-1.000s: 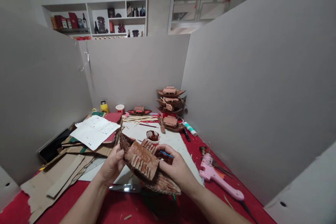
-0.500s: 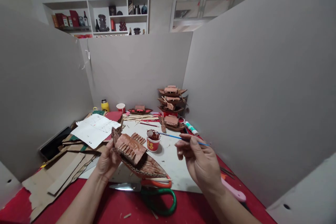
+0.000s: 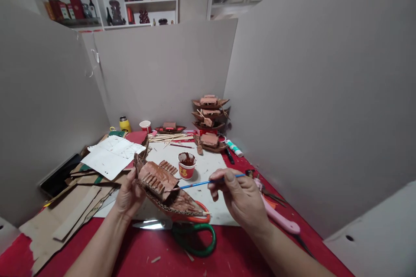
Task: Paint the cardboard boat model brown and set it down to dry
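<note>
A brown cardboard model boat (image 3: 185,202) with a curved canopy (image 3: 160,174) is held up off the table. My left hand (image 3: 128,194) grips it by its left end, the fingers partly hidden behind the hull. Between thumb and fingers, my right hand (image 3: 242,194) pinches a blue paintbrush (image 3: 198,184). Its tip meets the lower right edge of the canopy. Just behind the boat stands a red and white paper cup (image 3: 187,169), brown paint coating its inside.
Green-handled scissors (image 3: 198,242) lie in front of the boat. Cardboard pieces and a white drawing sheet (image 3: 110,156) cover the left side. Several finished boats (image 3: 210,117) are stacked at the back, near thin wooden sticks (image 3: 169,137). Grey partitions (image 3: 308,95) enclose the table.
My right hand has brought the brush from the paint cup down and left onto the canopy. My left hand keeps hold of the boat. The camera view has tilted slightly downward.
</note>
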A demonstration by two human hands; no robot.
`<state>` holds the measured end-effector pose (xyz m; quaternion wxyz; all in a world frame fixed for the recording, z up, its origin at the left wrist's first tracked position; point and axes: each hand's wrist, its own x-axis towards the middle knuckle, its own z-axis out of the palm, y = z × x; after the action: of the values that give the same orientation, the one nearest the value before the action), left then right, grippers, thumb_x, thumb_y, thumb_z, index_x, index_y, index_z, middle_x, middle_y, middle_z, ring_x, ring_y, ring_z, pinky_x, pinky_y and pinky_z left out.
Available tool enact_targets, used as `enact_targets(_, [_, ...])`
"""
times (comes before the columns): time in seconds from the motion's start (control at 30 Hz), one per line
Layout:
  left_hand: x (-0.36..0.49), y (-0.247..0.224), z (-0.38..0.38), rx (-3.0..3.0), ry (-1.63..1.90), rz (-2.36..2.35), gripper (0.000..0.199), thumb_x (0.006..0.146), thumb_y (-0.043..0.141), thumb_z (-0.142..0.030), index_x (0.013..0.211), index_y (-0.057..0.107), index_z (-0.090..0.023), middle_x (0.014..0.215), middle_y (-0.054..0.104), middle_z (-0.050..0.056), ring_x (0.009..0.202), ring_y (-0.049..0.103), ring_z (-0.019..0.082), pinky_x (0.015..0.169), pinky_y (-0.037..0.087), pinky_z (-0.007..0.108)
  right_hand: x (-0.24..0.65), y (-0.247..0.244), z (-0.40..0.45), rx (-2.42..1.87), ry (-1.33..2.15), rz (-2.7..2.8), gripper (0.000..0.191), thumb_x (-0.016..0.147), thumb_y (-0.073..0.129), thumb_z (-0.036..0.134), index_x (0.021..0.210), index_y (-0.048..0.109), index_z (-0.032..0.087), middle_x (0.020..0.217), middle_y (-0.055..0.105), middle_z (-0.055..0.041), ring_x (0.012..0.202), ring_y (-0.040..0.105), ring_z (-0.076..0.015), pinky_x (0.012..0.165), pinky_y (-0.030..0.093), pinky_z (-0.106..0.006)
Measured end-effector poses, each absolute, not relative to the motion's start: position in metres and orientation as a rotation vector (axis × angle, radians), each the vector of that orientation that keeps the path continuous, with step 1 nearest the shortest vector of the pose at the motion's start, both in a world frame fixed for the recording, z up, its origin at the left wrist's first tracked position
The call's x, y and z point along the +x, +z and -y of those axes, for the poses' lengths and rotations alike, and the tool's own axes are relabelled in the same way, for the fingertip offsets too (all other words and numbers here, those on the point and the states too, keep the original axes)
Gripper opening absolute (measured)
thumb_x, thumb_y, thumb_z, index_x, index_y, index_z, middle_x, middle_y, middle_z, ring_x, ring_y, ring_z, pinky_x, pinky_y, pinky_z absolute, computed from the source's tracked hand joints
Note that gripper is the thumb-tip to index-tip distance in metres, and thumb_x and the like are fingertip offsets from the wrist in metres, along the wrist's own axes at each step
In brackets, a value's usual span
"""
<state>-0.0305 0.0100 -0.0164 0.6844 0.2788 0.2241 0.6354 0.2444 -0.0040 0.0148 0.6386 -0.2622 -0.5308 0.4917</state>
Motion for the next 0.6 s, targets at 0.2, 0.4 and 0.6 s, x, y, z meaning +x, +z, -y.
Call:
enact_targets(0.2, [-0.0286, -0.0158, -0.0090, 0.653, 1.461, -0.532, 0.028, 0.084, 0.069, -0.036, 0.107, 0.075, -0.023, 0.105, 0.080, 0.002, 0.104, 0.072, 0.023, 0.105, 0.046, 0.034, 0.2472, 0.0118, -0.0010, -0.619, 1.054, 1.191, 0.039, 0.086, 0.066, 0.056, 0.076, 0.073, 0.019, 0.066, 0.068, -0.0045, 0.053, 0.062, -0.0157, 0.046, 0.050, -0.028])
enact_targets(0.4, [-0.0263, -0.0141, -0.0074, 0.689, 1.460, -0.553, 0.028, 0.082, 0.071, -0.037, 0.105, 0.075, -0.022, 0.103, 0.080, 0.002, 0.106, 0.071, 0.024, 0.105, 0.047, 0.033, 0.2480, 0.0119, -0.0006, -0.599, 1.076, 1.210, 0.036, 0.087, 0.067, 0.053, 0.077, 0.073, 0.019, 0.067, 0.068, -0.0033, 0.053, 0.063, -0.0147, 0.047, 0.051, -0.027])
enact_targets(0.6, [-0.0240, -0.0119, -0.0084, 0.698, 1.478, -0.553, 0.023, 0.080, 0.073, -0.036, 0.098, 0.077, -0.022, 0.097, 0.081, 0.000, 0.097, 0.074, 0.022, 0.097, 0.052, 0.031, 0.2497, 0.0146, -0.0019, -0.584, 1.136, 1.235, 0.036, 0.086, 0.068, 0.053, 0.075, 0.072, 0.018, 0.067, 0.067, -0.0034, 0.053, 0.064, -0.0143, 0.047, 0.052, -0.026])
